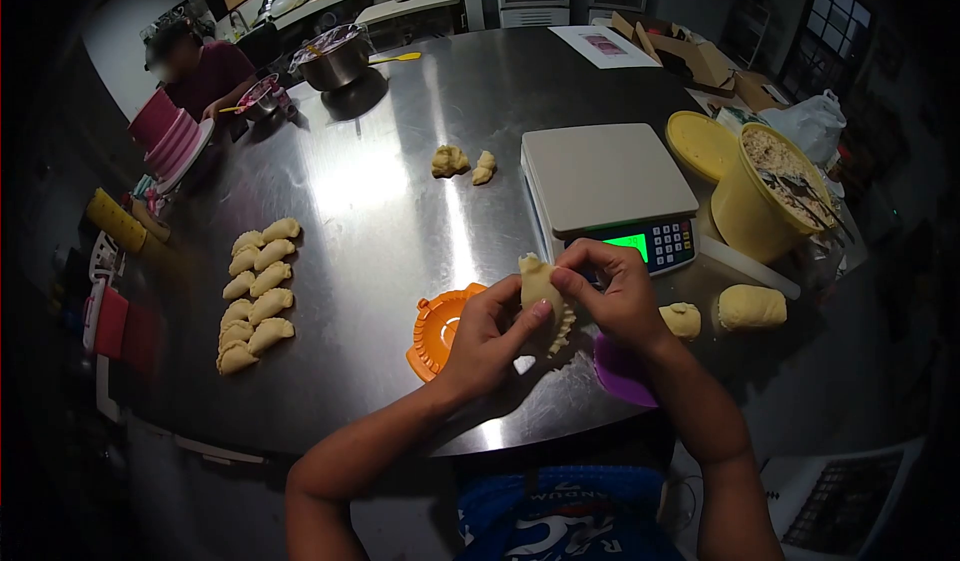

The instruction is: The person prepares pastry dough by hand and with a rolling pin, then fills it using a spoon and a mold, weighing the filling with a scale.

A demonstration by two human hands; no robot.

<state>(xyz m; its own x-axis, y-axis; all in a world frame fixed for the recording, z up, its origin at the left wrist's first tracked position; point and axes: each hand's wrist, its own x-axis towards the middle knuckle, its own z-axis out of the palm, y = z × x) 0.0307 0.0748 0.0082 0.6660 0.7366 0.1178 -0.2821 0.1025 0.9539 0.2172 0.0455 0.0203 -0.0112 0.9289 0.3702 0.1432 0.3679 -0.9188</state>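
My left hand (492, 333) holds a half-moon dough piece (538, 296) with a crimped edge, its thumb across the front. My right hand (610, 291) pinches the upper right side of the same piece. Below and left of it, an orange dough mold (436, 333) lies open on the steel table (350, 381). A purple disc-like item (622, 371) is partly hidden under my right forearm. Several crimped dough pieces (270, 279) lie in two columns on the left. Beyond my hands are two dough scraps (450, 161).
A scale (610, 181) with a lit green display stands behind my hands. On the right are a filling tub (770, 191), its yellow lid (703, 146) and a dough block (752, 307). At back left, a person (205, 71) is beside a pink cake (165, 136) and a metal bowl (335, 61).
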